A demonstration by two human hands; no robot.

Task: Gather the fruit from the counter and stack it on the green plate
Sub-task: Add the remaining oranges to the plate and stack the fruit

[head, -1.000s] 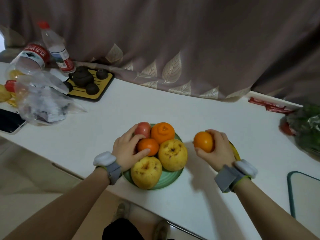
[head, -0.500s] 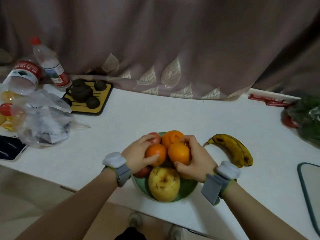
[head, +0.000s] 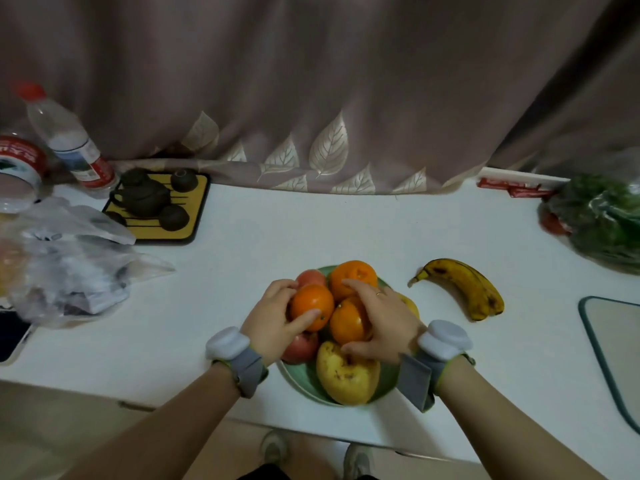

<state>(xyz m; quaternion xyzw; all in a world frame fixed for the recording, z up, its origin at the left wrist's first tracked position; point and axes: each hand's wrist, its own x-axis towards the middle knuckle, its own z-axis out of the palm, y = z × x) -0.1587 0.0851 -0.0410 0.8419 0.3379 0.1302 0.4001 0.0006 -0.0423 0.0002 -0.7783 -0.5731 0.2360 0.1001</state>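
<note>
The green plate [head: 301, 379] sits near the counter's front edge, piled with fruit. A yellow pear [head: 346, 375] lies at its front, a red apple [head: 301, 346] at the left, another red apple [head: 311, 277] and a large orange [head: 353, 275] at the back. My left hand [head: 273, 320] is wrapped around an orange [head: 311, 306] on top of the pile. My right hand [head: 381, 320] covers a second orange [head: 348, 323] beside it, fingers curled over it. A spotted banana [head: 464, 287] lies on the counter right of the plate.
A yellow tray with a dark teapot and cups [head: 156, 206] stands at back left, beside two plastic bottles [head: 69, 140]. A clear plastic bag [head: 65, 265] and a phone [head: 10, 337] lie left. Bagged greens [head: 602, 223] sit far right, a teal-rimmed board [head: 616, 351] at right.
My right hand carried an orange from the counter at right onto the pile and now rests over it. My left hand stayed on its orange. The banana came into sight.
</note>
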